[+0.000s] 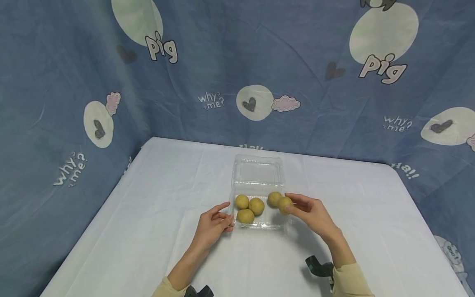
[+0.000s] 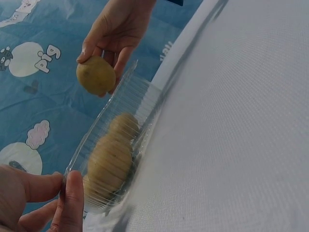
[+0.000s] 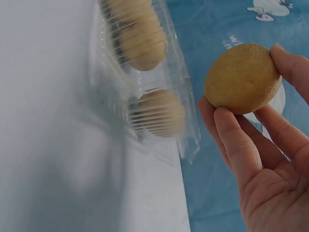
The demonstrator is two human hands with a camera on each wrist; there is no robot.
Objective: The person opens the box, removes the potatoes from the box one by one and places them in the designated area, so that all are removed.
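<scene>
A clear plastic clamshell box [image 1: 274,220] lies on the table with its lid [image 1: 258,170] folded back, away from the person. Three yellow-brown potatoes [image 1: 245,216] huddle in its left part, and another potato [image 1: 275,199] sits at the right back. My left hand [image 1: 211,227] pinches the box's left rim between thumb and finger, as the left wrist view shows. Over the box's right side, my right hand [image 1: 309,212] holds one more potato [image 3: 243,79] by the fingertips and thumb, above the rim in both wrist views.
A white cloth covers the table [image 1: 156,181]. Behind it and to the sides hangs a blue printed curtain [image 1: 208,66]. Dark wrist mounts [image 1: 319,267] sit near both beige sleeves.
</scene>
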